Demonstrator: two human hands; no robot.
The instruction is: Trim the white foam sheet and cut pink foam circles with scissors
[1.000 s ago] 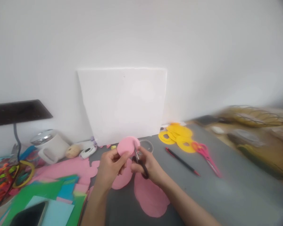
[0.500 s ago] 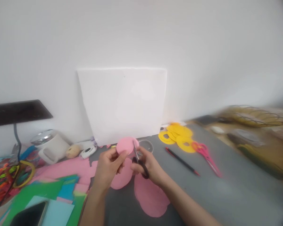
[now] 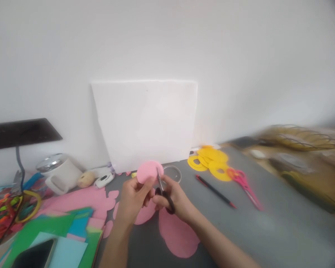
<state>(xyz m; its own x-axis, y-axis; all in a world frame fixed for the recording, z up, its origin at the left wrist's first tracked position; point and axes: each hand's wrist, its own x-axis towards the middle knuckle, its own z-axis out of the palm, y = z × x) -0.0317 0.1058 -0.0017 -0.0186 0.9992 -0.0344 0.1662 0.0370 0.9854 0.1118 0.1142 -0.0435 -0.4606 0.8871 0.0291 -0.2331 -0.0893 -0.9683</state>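
Observation:
My left hand [image 3: 132, 201] pinches a round pink foam disc [image 3: 147, 171] and holds it upright above the grey table [image 3: 268, 227]. My right hand [image 3: 175, 199] grips black-handled scissors [image 3: 163, 193], whose blades point up into the disc's right edge. Under both hands lie pink foam offcuts [image 3: 177, 232], and more pink sheet [image 3: 78, 201] lies to the left.
A white board [image 3: 145, 123] leans on the wall behind. Yellow foam rings [image 3: 212, 162], pink scissors [image 3: 244, 184] and a red-tipped pencil [image 3: 214, 191] lie to the right. A clear round lid [image 3: 174, 173], a white mug [image 3: 58, 173], coloured sheets [image 3: 56, 230] and a phone [image 3: 35, 255] are nearby.
The pink disc has turned and shifted slightly left in my left hand as the scissors work along its edge. Both hands have drifted a little lower and left.

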